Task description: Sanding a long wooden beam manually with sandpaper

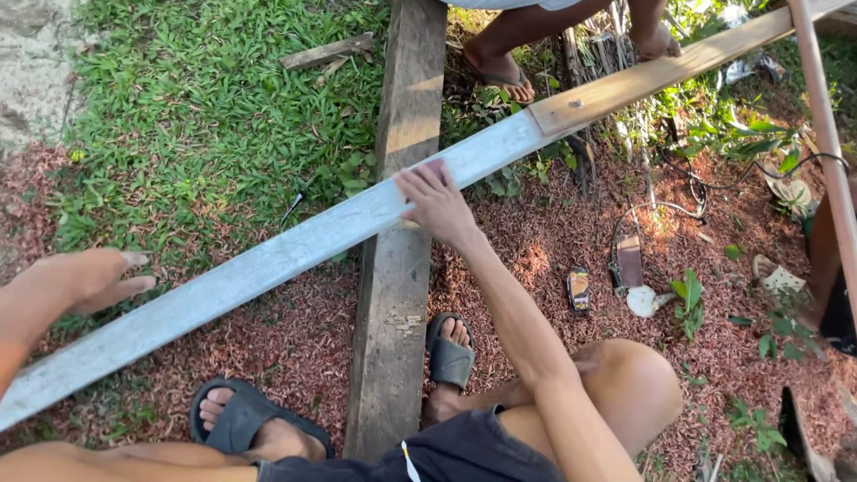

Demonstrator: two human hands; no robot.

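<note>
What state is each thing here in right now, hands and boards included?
Right hand: open, flat, pressing on the long pale board.
Left hand: open, beside the board, not gripping.
Long pale board: lying slanted across the dark plank.
Dark plank: flat on the ground.
Another person's hand: resting on the board's far end.

The long white-painted board (pixel 268 259) runs off the lower left edge, its end unseen
</note>
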